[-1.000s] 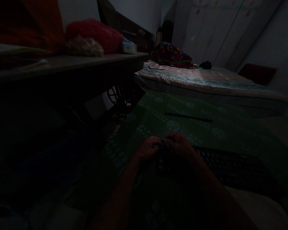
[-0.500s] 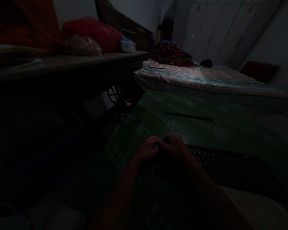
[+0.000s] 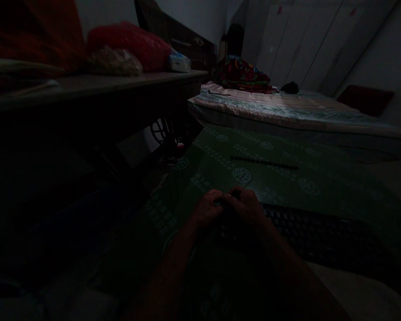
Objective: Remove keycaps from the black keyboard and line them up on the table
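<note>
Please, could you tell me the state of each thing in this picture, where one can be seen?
Left hand: fingers curled, grip too dark to tell.
Right hand: fingers closed around a thin wire.
Thin wire: sticking out past the fingers.
Keyboard: lying flat, partly hidden by the right arm.
Black strip: lying apart from the keyboard.
Red bag: bulging.
Patterned cloth: bunched up.

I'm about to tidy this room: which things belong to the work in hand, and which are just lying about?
Probably in use:
black keyboard, partly hidden by the right hand
thin wire-like piece at the right hand
green board underneath
perhaps the dark strip

Probably just lying about:
red bag
blue-and-white packet
patterned bundle on the bed
</note>
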